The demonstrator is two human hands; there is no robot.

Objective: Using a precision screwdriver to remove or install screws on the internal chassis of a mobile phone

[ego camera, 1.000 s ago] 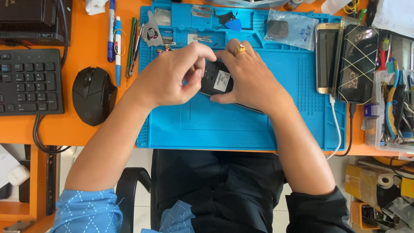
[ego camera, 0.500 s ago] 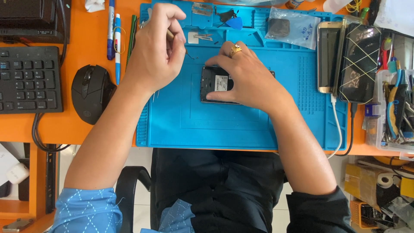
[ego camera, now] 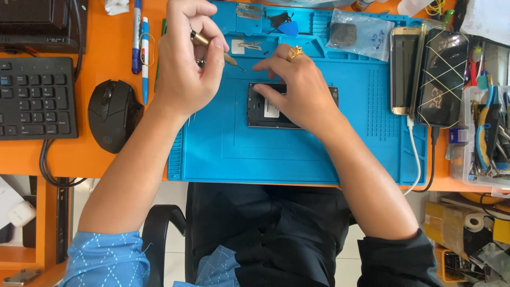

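An opened black phone (ego camera: pixel 264 106) lies flat on the blue work mat (ego camera: pixel 297 149). My right hand (ego camera: pixel 295 87), with a gold ring, rests on the phone and presses it down with the fingers. My left hand (ego camera: pixel 186 58) is raised over the mat's upper left corner and grips a small brass-coloured screwdriver (ego camera: pixel 215 50), its tip pointing right toward the mat's parts tray.
A black mouse (ego camera: pixel 112 114) and keyboard (ego camera: pixel 34 98) lie left on the orange desk, with pens (ego camera: pixel 141 42) above. Two phones (ego camera: pixel 425 74) and a tool box (ego camera: pixel 486 138) stand right. A plastic bag (ego camera: pixel 356 34) and blue pick (ego camera: pixel 289 27) sit on the mat's top.
My left hand left the phone, moved up to the mat's corner and picked up the screwdriver. My right hand laid the phone flat on the mat.
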